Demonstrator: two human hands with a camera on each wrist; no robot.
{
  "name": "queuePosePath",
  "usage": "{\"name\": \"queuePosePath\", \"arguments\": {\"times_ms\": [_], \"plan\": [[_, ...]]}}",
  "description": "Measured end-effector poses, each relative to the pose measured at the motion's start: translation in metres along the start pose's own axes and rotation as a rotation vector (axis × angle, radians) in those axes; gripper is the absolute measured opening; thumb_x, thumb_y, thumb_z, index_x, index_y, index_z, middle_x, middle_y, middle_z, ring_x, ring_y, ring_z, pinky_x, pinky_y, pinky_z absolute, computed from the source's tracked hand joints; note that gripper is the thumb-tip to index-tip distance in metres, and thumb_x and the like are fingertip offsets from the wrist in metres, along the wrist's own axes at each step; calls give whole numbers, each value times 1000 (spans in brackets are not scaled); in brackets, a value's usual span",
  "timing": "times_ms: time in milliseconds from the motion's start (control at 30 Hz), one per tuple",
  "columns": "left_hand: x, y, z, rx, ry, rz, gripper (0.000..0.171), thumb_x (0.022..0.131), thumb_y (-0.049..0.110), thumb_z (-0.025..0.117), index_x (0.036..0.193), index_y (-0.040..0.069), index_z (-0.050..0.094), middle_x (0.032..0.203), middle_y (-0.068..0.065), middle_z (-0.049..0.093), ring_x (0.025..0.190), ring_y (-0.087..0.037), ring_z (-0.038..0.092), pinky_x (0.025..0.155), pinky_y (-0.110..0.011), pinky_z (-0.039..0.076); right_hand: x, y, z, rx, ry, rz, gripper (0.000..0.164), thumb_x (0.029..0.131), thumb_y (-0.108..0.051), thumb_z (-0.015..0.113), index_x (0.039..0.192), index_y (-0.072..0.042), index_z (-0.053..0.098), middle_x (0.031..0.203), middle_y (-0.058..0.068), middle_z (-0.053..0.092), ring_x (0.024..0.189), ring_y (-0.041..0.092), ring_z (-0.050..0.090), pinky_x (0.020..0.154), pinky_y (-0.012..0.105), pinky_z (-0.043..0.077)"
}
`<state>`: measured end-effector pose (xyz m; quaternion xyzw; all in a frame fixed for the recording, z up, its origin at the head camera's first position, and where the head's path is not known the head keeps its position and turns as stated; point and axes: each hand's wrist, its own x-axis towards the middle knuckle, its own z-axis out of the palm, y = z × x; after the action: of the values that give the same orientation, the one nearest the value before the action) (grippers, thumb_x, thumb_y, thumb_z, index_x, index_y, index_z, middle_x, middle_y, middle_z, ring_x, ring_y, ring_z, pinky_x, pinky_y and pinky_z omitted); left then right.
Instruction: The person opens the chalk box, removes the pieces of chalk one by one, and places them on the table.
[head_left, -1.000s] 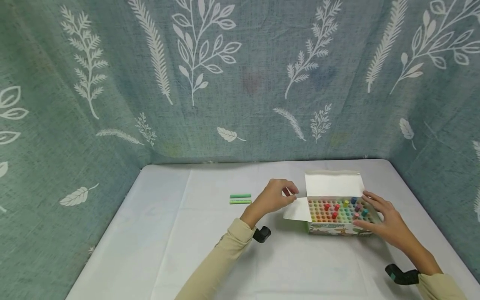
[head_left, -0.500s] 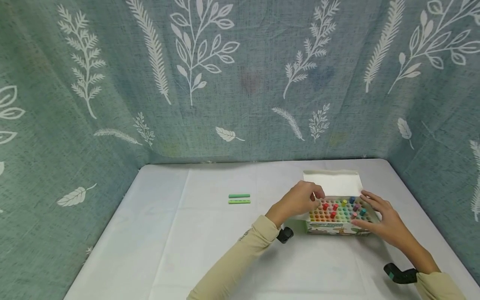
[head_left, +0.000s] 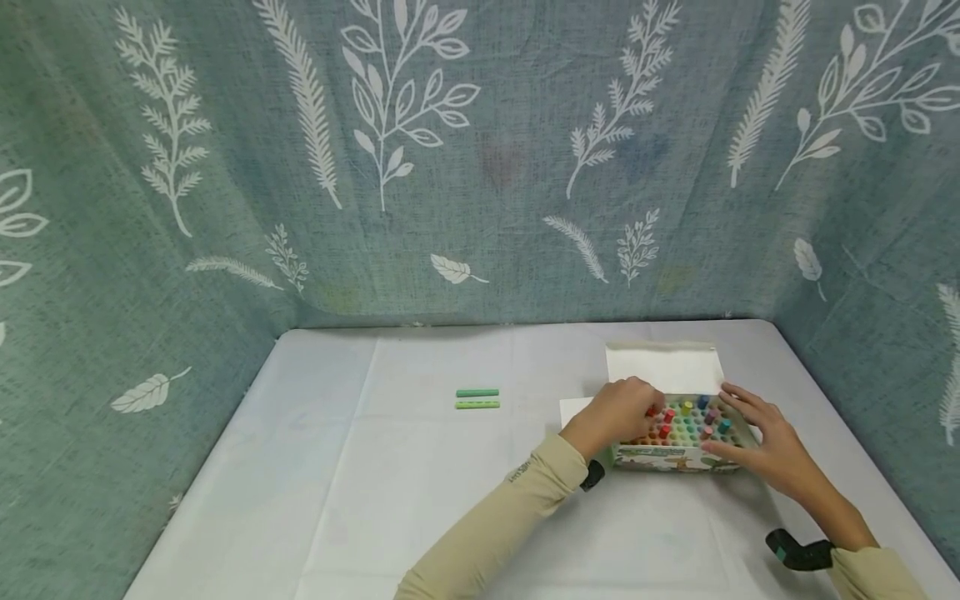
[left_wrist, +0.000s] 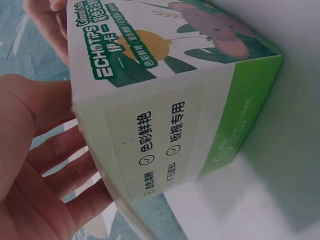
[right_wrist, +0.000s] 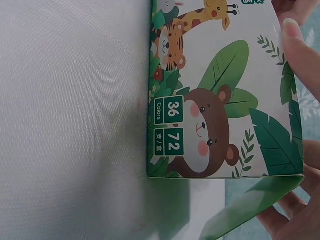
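An open cardboard box of coloured chalk [head_left: 678,459] stands at the right of the table, sticks of several colours upright in its holes. My left hand [head_left: 618,408] reaches over the left end of the box, fingertips down at a red chalk [head_left: 665,432] and its neighbours. In the left wrist view the box's end wall [left_wrist: 155,145] hides those fingertips, so I cannot tell whether they pinch a stick. My right hand [head_left: 776,442] holds the box's right end. Its thumb [right_wrist: 302,55] lies at the front rim, the other fingers [right_wrist: 292,215] behind the right flap.
Two green chalk sticks [head_left: 477,398] lie side by side on the white table [head_left: 375,500], left of the box. The white lid [head_left: 660,365] stands raised at the back, and a side flap [head_left: 573,408] sticks out left. A patterned curtain [head_left: 480,250] surrounds the table.
My left hand has moved right, from beside the left flap to over the box, and dipped down among the chalks. My right hand keeps its place on the box.
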<state>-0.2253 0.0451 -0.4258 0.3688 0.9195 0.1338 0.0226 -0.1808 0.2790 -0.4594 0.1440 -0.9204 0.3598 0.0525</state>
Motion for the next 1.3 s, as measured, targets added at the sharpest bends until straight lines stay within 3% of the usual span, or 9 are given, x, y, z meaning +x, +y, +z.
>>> {"name": "queuePosePath", "arguments": {"times_ms": [133,233,400,533,767,967,1300], "plan": [[-1,1,-1,4,20,20,31,92,8,60,68,17,42,65,3,21,56,-7,19,52,-21,14,0,0,0,-8,1,5,88,76,-30,80,143,3,35,149,24,26,123,52,27,80,72,29],[-2,0,-3,-25,17,27,29,92,7,59,69,16,44,67,2,20,56,-8,19,53,-21,15,0,0,0,-4,-2,7,87,76,-30,80,143,3,35,149,23,26,123,52,27,79,72,29],[-4,-5,-6,-75,29,50,15,93,5,58,86,15,67,72,7,48,59,-5,32,53,-17,24,0,1,1,0,-5,4,87,77,-29,80,144,3,35,149,23,26,123,52,27,79,71,30],[-4,-9,-8,-100,52,74,18,93,5,58,100,14,72,88,6,63,63,-1,44,55,-13,32,0,1,1,-1,-7,2,87,77,-29,80,144,2,34,149,23,26,123,52,27,79,71,30],[-7,-12,-21,-194,148,117,18,93,7,59,106,9,71,98,3,64,73,0,50,61,-9,37,0,1,3,4,-7,11,86,77,-29,80,144,2,35,149,23,26,122,52,28,79,71,30],[-15,-16,-38,-307,250,130,16,90,10,65,104,7,71,96,2,65,82,0,56,72,-8,43,0,1,4,4,-6,-4,85,77,-28,79,144,2,35,149,23,26,121,51,29,79,69,32],[-33,-31,-50,-491,380,95,13,85,7,71,97,4,71,90,0,67,77,1,60,65,-9,46,-1,-1,3,-3,-16,3,86,78,-29,78,146,-1,33,151,21,23,122,51,28,80,68,32]]}}
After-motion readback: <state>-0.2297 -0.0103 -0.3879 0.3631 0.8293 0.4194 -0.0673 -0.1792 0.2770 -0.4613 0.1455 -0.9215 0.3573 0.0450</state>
